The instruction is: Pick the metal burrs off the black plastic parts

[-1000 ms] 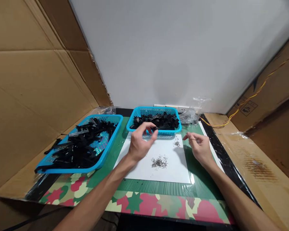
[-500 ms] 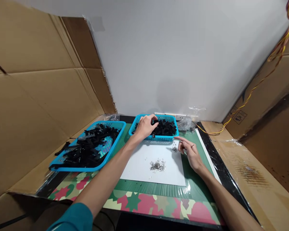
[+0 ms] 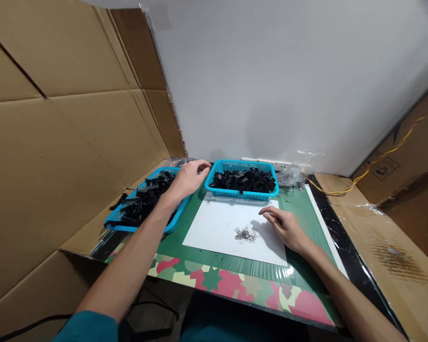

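Observation:
My left hand is above the gap between two blue plastic baskets. Its fingers are curled together, and anything between them is hidden. The far basket contains small black plastic pieces; one of them pokes over its front rim. Longer black strips fill the left basket, partly covered by my left forearm. Low over the right side of a white sheet hovers my right hand, with thumb and index finger apart. Tiny metal clips or springs lie heaped on the sheet beside it.
Cardboard walls enclose the left, and a cardboard box stands at the right. Crumpled clear plastic lies beside the far basket. A yellow cable runs down the right side. The green table mat has a patterned front edge.
My left hand has left the far basket and moved left, its fingers now curled. My right hand has come nearer the metal heap, off the basket's corner. The camera view has turned left.

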`<state>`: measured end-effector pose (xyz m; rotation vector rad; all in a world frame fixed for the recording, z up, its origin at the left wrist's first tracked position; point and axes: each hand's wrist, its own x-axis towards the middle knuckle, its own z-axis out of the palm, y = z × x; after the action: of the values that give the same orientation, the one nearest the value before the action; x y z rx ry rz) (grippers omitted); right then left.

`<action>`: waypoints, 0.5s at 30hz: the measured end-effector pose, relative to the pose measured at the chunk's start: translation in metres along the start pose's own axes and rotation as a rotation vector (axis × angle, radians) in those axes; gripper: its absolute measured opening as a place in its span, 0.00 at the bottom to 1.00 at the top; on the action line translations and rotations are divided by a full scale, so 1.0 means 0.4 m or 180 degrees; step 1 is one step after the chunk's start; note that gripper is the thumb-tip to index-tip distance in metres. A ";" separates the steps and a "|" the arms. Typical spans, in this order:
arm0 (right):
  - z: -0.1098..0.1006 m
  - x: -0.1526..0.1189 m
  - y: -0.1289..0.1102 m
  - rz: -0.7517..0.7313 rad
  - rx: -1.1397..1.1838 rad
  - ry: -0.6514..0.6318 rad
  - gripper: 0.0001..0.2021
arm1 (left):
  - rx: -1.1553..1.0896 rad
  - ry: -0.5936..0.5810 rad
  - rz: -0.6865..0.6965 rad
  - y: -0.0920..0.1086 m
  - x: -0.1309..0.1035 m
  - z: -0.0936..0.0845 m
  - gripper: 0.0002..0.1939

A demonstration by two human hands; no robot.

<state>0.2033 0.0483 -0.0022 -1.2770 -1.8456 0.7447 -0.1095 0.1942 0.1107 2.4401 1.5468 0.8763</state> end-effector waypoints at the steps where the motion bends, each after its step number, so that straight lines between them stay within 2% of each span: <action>1: 0.005 -0.002 -0.007 0.0051 -0.0194 -0.0156 0.17 | 0.0232 0.0036 -0.0091 -0.030 -0.018 -0.036 0.15; 3: 0.016 -0.001 -0.019 0.0175 -0.0509 -0.0345 0.15 | 0.0707 0.0039 -0.0356 -0.092 -0.055 -0.103 0.16; 5: 0.027 0.005 -0.026 0.0279 -0.0679 -0.0379 0.15 | 0.1039 -0.0197 -0.0609 -0.149 -0.093 -0.161 0.16; 8: 0.040 0.017 -0.029 0.0374 -0.0743 -0.0382 0.14 | 0.1339 -0.0412 -0.0787 -0.221 -0.148 -0.226 0.15; 12: 0.047 0.021 -0.029 0.0482 -0.0774 -0.0405 0.14 | 0.1271 -0.0581 -0.0913 -0.280 -0.207 -0.282 0.17; 15: 0.047 0.014 -0.028 0.0503 -0.0731 -0.0360 0.17 | 0.1155 -0.0778 -0.0862 -0.301 -0.237 -0.298 0.18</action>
<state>0.1808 0.0490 -0.0018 -1.5704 -1.9826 0.7159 -0.2970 0.1457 0.1232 2.3577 2.0139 0.2576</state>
